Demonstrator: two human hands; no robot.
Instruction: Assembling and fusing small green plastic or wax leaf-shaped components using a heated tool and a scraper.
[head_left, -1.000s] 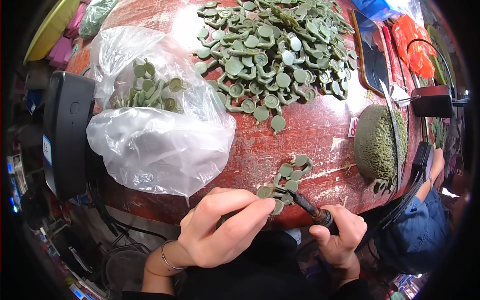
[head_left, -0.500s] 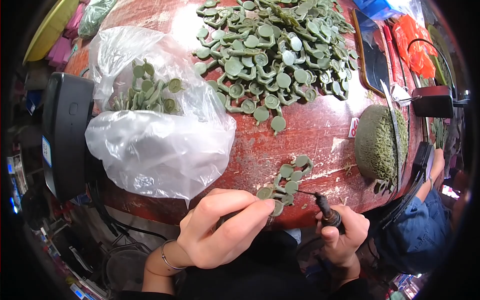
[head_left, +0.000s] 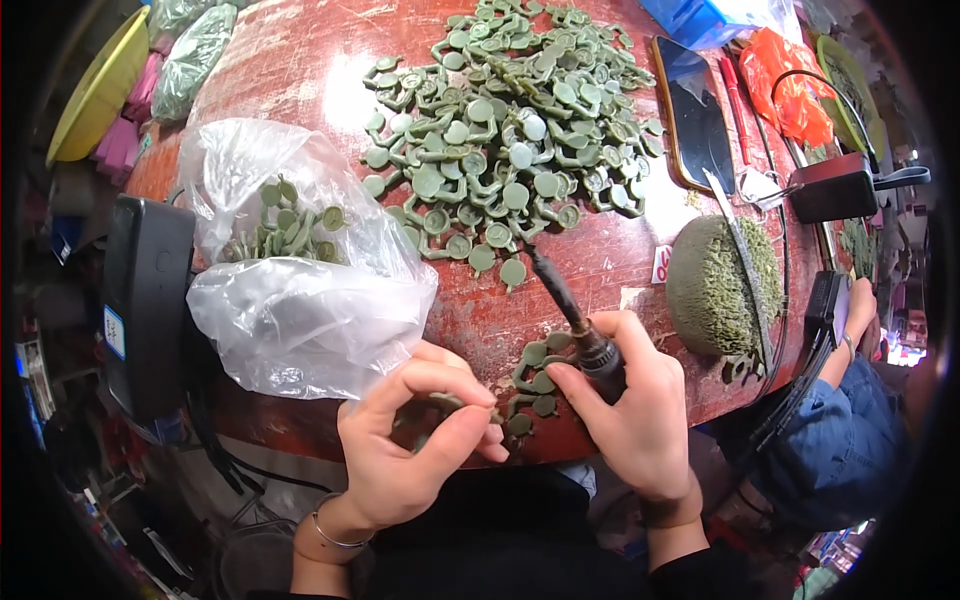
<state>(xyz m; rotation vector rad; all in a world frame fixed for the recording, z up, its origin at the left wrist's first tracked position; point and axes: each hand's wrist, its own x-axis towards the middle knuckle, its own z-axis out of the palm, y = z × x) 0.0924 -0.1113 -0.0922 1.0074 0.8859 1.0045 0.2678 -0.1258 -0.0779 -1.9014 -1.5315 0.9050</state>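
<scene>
On the far left I see a yellow bowl (head_left: 95, 85) at the table's edge and a black box (head_left: 145, 300) standing by the red table (head_left: 300, 80). Next to the box lies a clear plastic bag (head_left: 300, 310) with some green pieces inside it.

My left hand (head_left: 415, 445) is just below the bag, at the near edge of the table. Its thumb and first finger are pressed together on a small green piece (head_left: 440, 403). I can only see a bit of that piece between the fingers.

Just to the right is a little bunch of green pieces (head_left: 535, 385) lying on the table between my two hands. Far up the table sits a big pile of green pieces (head_left: 510, 130), round heads with thin stems.

My right hand (head_left: 630, 410) is wrapped tight around a dark pointed tool (head_left: 565, 300). The tool's tip points up at the near edge of the big pile.

Further right I see a round green mound (head_left: 715, 285) with a thin blade (head_left: 745, 265) lying across it, then a dark phone (head_left: 695, 120) and an orange bag (head_left: 790, 85). Another person's blue sleeve (head_left: 845, 450) is at the far right.
</scene>
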